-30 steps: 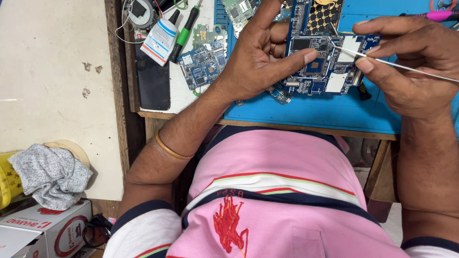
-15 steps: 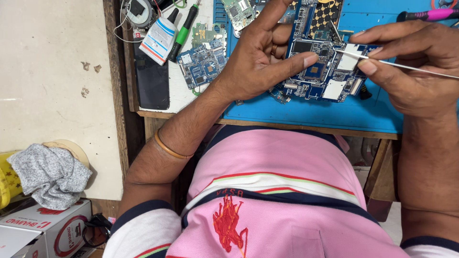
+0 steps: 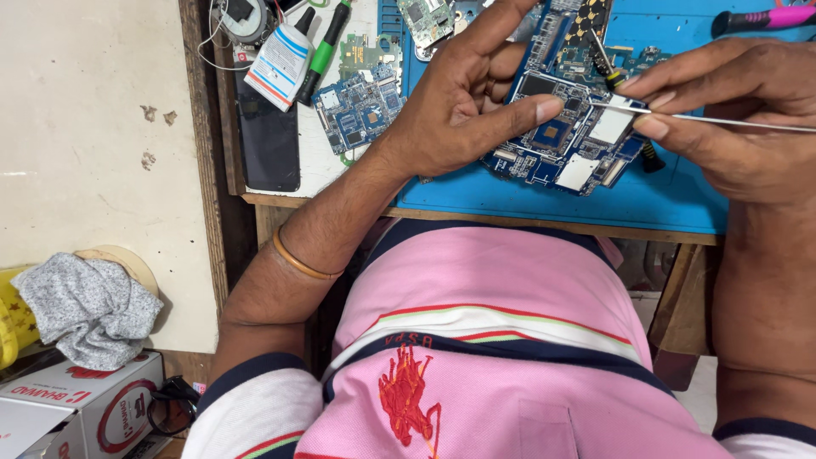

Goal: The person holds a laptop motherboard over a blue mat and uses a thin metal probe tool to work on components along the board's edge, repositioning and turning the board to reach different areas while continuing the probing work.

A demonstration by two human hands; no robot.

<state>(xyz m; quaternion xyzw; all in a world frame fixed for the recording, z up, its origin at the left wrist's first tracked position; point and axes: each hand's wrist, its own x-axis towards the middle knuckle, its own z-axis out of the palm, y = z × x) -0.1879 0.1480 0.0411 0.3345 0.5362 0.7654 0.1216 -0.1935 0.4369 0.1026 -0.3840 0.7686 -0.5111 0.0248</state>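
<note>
1. A person in a pink polo shirt (image 3: 510, 314) works at a wooden bench (image 3: 544, 223), seen from a head-worn camera looking straight down.

2. The left hand (image 3: 459, 106) steadies a blue circuit board (image 3: 565, 136) on a blue work mat (image 3: 646, 200) — thumb tip pressed flat on the board beside a dark square chip, index finger stretched out along the board's far side, the remaining fingers curled beneath it.

3. The right hand (image 3: 739, 119) pinches a pair of thin metal tweezers (image 3: 722, 121) between thumb and forefinger, fingers pressed close together; the tweezer tips touch a pale rectangular shield near the board's right edge.

4. The board lies tilted at the near part of the mat, between the two hands, just beyond the bench edge.

5. A gold bangle (image 3: 302, 259) circles the left wrist.

6. To the left of the mat lie a smaller blue circuit board (image 3: 357, 106), a green-handled screwdriver (image 3: 327, 47), a white tube with blue and red print (image 3: 280, 64) and a dark phone (image 3: 268, 140) lying flat.

7. A pink-handled tool (image 3: 765, 19) rests at the mat's far right corner.

8. Down by the floor at left — a grey speckled cloth (image 3: 85, 310) sits above a cardboard box (image 3: 81, 408), with dark-framed glasses (image 3: 170, 408) just beside the box.
</note>
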